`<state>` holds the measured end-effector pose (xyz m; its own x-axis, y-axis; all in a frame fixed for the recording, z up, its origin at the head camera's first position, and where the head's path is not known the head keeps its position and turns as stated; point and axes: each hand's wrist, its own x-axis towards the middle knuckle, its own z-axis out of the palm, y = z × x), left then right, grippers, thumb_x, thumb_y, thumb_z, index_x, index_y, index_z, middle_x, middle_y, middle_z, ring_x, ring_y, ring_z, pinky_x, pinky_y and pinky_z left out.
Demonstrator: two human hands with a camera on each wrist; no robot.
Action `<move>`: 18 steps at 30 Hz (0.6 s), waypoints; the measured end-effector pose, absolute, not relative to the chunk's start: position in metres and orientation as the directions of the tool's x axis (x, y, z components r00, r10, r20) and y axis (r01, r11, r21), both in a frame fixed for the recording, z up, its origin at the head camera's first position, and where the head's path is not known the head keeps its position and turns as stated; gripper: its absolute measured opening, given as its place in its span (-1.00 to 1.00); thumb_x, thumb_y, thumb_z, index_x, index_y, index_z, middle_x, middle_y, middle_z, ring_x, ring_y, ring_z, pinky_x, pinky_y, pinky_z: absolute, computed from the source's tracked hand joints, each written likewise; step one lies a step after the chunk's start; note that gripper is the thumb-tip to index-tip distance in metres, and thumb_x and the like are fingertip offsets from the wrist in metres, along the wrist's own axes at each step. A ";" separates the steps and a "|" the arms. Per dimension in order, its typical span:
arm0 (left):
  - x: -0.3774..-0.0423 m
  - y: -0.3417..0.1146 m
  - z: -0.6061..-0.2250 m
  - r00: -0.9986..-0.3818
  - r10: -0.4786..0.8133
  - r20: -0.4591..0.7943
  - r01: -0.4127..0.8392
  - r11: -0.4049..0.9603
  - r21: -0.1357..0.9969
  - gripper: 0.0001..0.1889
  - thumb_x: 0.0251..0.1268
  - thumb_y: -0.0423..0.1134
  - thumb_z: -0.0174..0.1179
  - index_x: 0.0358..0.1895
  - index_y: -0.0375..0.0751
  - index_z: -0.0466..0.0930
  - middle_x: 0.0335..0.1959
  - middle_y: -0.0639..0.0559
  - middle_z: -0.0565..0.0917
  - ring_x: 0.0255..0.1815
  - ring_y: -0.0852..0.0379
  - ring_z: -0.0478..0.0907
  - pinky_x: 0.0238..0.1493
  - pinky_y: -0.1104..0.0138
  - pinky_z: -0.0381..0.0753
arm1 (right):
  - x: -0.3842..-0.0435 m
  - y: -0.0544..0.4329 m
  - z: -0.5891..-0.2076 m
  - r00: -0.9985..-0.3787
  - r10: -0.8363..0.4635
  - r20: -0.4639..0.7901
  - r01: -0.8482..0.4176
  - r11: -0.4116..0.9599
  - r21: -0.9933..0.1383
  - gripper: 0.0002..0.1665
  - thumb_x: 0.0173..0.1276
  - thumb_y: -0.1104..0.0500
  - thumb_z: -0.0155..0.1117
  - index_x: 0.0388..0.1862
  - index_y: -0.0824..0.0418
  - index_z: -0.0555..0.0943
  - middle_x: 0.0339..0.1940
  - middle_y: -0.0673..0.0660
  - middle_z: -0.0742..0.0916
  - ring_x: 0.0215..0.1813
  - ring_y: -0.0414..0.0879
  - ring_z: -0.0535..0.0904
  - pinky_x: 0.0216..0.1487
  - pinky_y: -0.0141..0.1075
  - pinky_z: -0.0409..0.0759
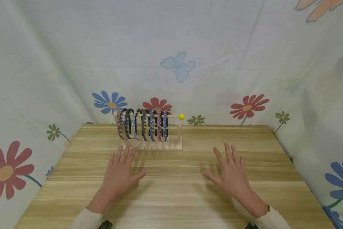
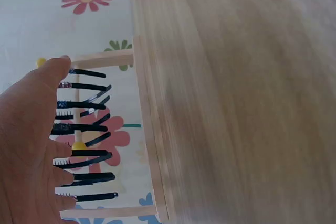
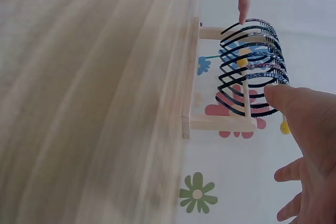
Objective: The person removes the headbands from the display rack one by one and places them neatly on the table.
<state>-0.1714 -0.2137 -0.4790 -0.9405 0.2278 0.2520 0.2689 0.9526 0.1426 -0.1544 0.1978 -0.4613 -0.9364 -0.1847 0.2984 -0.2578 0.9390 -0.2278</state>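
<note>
1. Seven glitter-covered headbands [image 1: 151, 127] are hanging in a row over the upper dowel [image 1: 173, 116] of a pale wooden display stand [image 1: 174, 146], which is standing near the table's far edge, left of centre.
2. The left hand [image 1: 120, 175] is spreading its fingers just before the stand's base, thumb pointing inward; whether a fingertip is touching the base, the pictures are not telling.
3. The right hand [image 1: 232, 178] is also spreading, fingers splayed, over the table to the right of the stand, holding nothing.
4. The step in hand is seemingly a poised one: neither hand is gripping a headband. Handling one would be calling for a thumb-and-finger pinch on its band, then sliding it along the dowel toward the yellow ball [image 1: 181, 117] at the free end.
5. The headbands are curving into slim open arches, showing pink, blue, silvery and dark sparkle outside, with black comb teeth and smooth dark ends inside.
6. The stand is showing plain, fine-grained wood: rod, posts and a flat rectangular base.
7. The table [image 1: 174, 200] is carrying streaky tan wood grain; behind it, a pale cloth [image 1: 131, 47] with printed flowers is creasing softly.
</note>
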 end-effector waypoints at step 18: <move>-0.193 -0.251 -0.472 -0.954 0.162 0.252 0.216 0.955 0.205 -0.03 0.43 0.40 0.02 0.59 -0.33 0.11 0.62 -0.39 0.06 0.61 -0.42 -0.05 0.53 -0.32 -0.01 | -0.172 0.185 -0.439 -0.911 -0.232 0.342 -0.325 0.913 -0.246 0.17 0.20 -0.55 0.28 0.60 0.09 0.29 0.67 0.36 0.13 0.66 0.36 -0.05 0.41 0.50 0.11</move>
<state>-0.1928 -0.2513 -0.4722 -0.9541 0.1618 0.2520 0.2161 0.9545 0.2053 -0.1718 0.1853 -0.4393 -0.9107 -0.2319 0.3418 -0.3247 0.9134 -0.2456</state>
